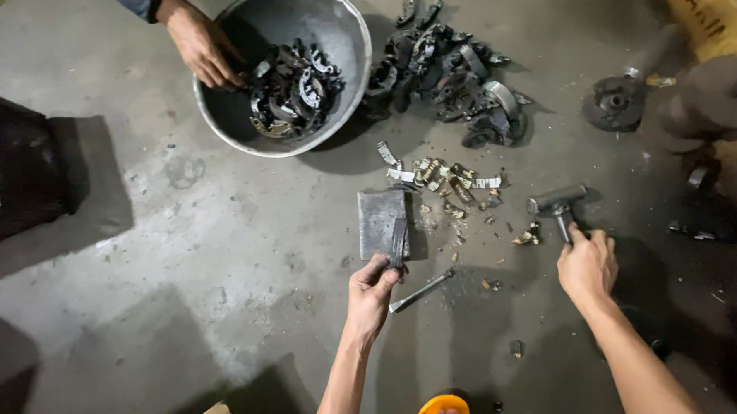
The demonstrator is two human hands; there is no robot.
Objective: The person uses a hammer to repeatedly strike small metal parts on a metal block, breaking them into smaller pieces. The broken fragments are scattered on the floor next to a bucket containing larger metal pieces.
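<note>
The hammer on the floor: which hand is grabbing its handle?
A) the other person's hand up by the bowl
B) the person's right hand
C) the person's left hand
B: the right hand grips the handle of the hammer, whose head rests on the floor; the left hand holds a chisel against the metal block.

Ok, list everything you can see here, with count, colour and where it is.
metal bowl: one, grey, top centre, holding dark curved parts
loose parts pile: one heap, black, right of bowl
metal block: one, grey, centre floor
lining scraps: several, pale, above block
chisel: one, grey, below block
hammer: one, grey, right
round disc: one, dark, far right
other person's hand: one, in bowl
left hand: at block, on a dark strip
right hand: on hammer handle
</note>
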